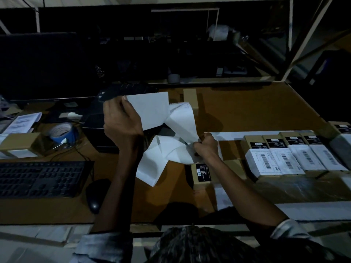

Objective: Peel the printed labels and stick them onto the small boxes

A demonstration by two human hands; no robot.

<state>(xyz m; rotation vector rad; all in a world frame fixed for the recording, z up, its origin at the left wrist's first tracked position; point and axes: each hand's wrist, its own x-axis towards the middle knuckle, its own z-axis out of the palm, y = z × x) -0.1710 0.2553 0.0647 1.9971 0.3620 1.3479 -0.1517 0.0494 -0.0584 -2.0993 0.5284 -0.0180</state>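
Note:
My left hand is raised above the desk and grips the top of a white label strip by its upper left corner. The strip folds down in several panels toward the desk. At its lower right end my right hand pinches a curling printed label that is partly lifted off the backing. Just below that hand lies a small tan box with a black sticker on top. To the right stands a row of several small tan boxes, each bearing a white barcode label.
A black keyboard and mouse lie at the left front. Blue tape roll, a tan box and papers sit at the far left. A dark label printer stands behind my left hand. Another tan box stands further back.

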